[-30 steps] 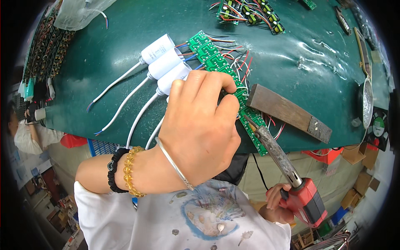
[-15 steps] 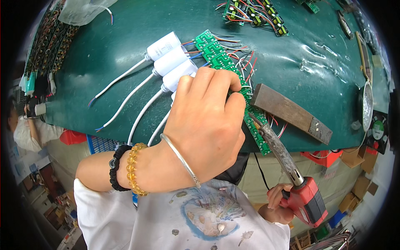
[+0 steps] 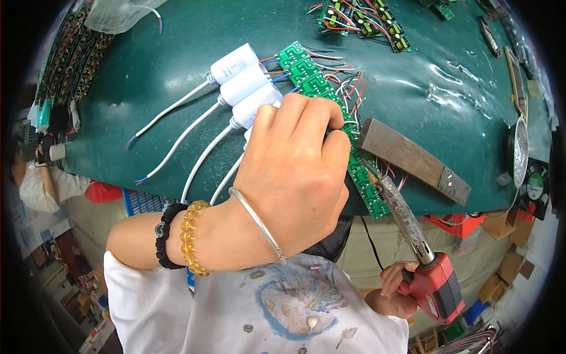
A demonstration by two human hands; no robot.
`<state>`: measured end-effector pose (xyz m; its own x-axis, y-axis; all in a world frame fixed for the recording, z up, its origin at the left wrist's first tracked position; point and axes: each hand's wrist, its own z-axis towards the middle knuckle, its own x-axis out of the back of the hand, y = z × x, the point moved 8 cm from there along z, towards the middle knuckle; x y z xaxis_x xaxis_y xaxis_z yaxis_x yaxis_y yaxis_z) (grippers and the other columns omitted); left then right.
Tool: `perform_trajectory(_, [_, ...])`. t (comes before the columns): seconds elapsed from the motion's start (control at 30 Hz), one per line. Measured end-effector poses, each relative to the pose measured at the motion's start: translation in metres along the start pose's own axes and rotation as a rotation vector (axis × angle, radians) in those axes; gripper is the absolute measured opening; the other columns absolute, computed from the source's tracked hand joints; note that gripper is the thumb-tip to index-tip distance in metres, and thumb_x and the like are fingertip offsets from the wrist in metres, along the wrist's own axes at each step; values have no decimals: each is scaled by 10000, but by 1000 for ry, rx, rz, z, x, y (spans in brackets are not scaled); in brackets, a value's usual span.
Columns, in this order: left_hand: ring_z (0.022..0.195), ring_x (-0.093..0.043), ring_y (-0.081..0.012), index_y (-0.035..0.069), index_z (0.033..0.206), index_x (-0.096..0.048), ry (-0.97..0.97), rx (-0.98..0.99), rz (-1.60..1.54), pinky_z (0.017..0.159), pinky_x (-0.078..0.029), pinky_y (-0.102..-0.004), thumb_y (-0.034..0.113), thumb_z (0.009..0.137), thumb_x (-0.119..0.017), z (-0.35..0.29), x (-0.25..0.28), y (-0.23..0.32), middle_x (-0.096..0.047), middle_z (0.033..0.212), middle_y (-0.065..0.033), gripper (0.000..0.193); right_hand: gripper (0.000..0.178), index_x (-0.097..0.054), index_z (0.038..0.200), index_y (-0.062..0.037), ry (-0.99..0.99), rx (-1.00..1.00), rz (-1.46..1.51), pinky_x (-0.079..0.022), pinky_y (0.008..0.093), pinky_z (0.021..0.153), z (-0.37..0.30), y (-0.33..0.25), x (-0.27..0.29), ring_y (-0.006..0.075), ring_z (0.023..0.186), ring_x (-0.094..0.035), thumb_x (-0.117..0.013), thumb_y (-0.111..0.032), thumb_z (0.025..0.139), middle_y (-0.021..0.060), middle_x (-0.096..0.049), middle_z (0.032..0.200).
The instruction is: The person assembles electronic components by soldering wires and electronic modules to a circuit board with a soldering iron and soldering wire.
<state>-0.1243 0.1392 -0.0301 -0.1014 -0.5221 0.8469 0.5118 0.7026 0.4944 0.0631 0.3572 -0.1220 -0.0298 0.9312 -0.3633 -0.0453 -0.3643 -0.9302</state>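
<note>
1. Nearest to me, low on the right: my right hand, fingers wrapped tight round the red grip of the soldering iron. Its dark, crusted barrel slants up and left to the near edge of the tabletop.
2. Centre: my left hand, seen from the back, curled over the work with fingertips drawn together. What it pinches is hidden under the knuckles; I cannot tell. The wrist carries a silver bangle, an amber bead bracelet and a black band.
3. Under and just beyond that hand: a row of green circuit boards, running from far left to near right, with red, blue and white wires. The iron's tip lies at the near-right end of the row, beside my left hand.
4. Left of the boards: white cylindrical capacitors lying side by side, their white cables trailing toward the near left.
5. Right of the boards: a worn wooden block lying flat, close to the iron's barrel.
6. Far edge: more circuit boards with yellow parts.
</note>
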Motion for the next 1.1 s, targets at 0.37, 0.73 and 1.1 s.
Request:
perform_trajectory(0.37, [863, -479, -308, 18, 729, -503, -25, 6, -8, 703, -346, -383, -20, 578, -604, 1, 0, -1, -536, 1024, -146, 186, 879, -399, 1249, 114, -85, 106, 59, -362, 261, 455, 16, 5, -12, 134, 430, -472, -616, -604, 789, 27, -523, 518])
perform_trajectory(0.73, [865, -492, -311, 17, 725, -512, -12, -21, 6, 707, -356, -387, -39, 566, -607, 3, 2, 3, -543, 1024, -150, 193, 817, -372, 1208, 91, 234, 348, -117, -436, 337, 431, 71, -39, -27, 156, 391, -440, -539, -616, 834, 39, -468, 475])
perform_trajectory(1.1, [864, -498, -314, 19, 727, -525, -43, -12, 22, 717, -368, -393, -42, 579, -603, 4, 0, 2, -542, 1025, -158, 179, 814, -350, 1257, 123, 469, 264, -334, -523, 484, 838, 106, -28, -34, 122, 380, -433, -450, -595, 887, 47, -435, 497])
